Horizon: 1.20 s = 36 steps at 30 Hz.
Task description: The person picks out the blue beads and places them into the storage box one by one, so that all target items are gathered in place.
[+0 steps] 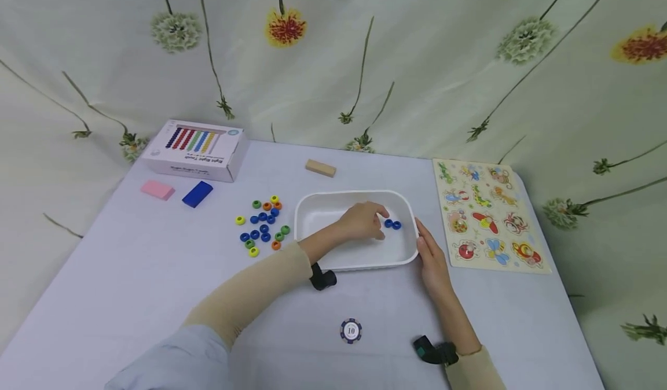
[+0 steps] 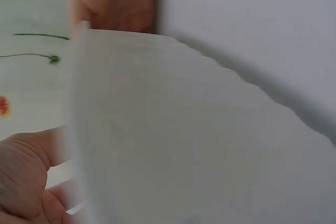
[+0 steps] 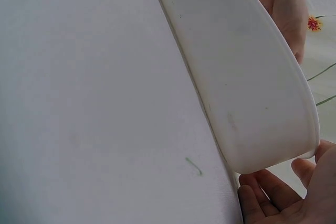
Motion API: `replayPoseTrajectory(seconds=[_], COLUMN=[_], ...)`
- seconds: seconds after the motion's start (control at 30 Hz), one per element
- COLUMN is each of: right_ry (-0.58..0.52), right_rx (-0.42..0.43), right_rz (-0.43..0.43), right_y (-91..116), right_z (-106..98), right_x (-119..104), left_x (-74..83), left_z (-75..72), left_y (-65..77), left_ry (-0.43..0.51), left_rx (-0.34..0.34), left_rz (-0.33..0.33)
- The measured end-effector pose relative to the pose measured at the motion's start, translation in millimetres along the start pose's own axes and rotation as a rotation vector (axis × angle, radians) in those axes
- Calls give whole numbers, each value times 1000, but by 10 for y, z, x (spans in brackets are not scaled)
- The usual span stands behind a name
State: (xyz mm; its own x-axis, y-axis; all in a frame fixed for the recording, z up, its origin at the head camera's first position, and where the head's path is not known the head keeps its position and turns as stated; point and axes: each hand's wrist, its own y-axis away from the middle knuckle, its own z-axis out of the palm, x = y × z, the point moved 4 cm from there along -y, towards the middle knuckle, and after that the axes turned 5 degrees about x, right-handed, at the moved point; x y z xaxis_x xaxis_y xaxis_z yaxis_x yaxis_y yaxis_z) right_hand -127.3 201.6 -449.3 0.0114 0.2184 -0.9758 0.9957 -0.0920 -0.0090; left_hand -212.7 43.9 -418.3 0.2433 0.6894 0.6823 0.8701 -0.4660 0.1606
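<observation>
A white rectangular tray (image 1: 333,257) sits on the table, with two blue beads (image 1: 396,225) side by side on its floor. My left hand (image 1: 362,221) reaches over the near wall into the tray. Its thumb and index finger are spread apart just left of the beads, and nothing shows between them. At the tray's right end, my right hand (image 1: 433,262) grips the corner. In the right wrist view its thumb is at the rim and its fingers (image 3: 275,188) lie against the lower wall. The tray wall partly hides the left hand (image 2: 23,177) in the left wrist view.
Loose coloured beads (image 1: 264,228) lie left of the tray. Farther left are a pink block (image 1: 157,190), a blue block (image 1: 197,194) and a printed box (image 1: 195,150). A wooden block (image 1: 320,168) lies behind, an insect puzzle board (image 1: 490,216) right, a poker chip (image 1: 351,331) in front.
</observation>
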Motion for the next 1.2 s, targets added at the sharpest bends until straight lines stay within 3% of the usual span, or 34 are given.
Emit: replayPoseTrajectory(seconds=[0.1,0.23,0.33,0.43,0.57,0.73,0.83,0.97,1.07,1.2], right_ry=[-9,-8,-5,2,12,5,-10,-28,-21,-9], right_rx=[9,15,19,25,21,4,-6,-5,-6,-10], right_rz=[9,18,14,-3,-29,-34,-26,-16,-8,-7], right_y=[-1,-12,-37,-65,-81,-83,-80,-76,-67,-76], right_z=[-12,-44,-83,-119,-135,-113,-88,-65,-52,-33], right_x=[21,92,177,254,299,321,328,333,295,286], left_x=[58,-47,-319,-636,-1121,-1810,-2062,-2175,-2163,-2146], left_z=[-216,-560,-811,-1031,-1167,-1070,-985,-914,-899,-901], left_y=[276,763,1111,1406,1682,1808,1814,1778,1747,1737], left_ry=[119,293,352,352,350,334,263,120,19,-46], left_rx=[58,232,399,525,566,534,520,518,524,544], left_rz=[120,231,193,89,-34,-133,-185,-239,-264,-274])
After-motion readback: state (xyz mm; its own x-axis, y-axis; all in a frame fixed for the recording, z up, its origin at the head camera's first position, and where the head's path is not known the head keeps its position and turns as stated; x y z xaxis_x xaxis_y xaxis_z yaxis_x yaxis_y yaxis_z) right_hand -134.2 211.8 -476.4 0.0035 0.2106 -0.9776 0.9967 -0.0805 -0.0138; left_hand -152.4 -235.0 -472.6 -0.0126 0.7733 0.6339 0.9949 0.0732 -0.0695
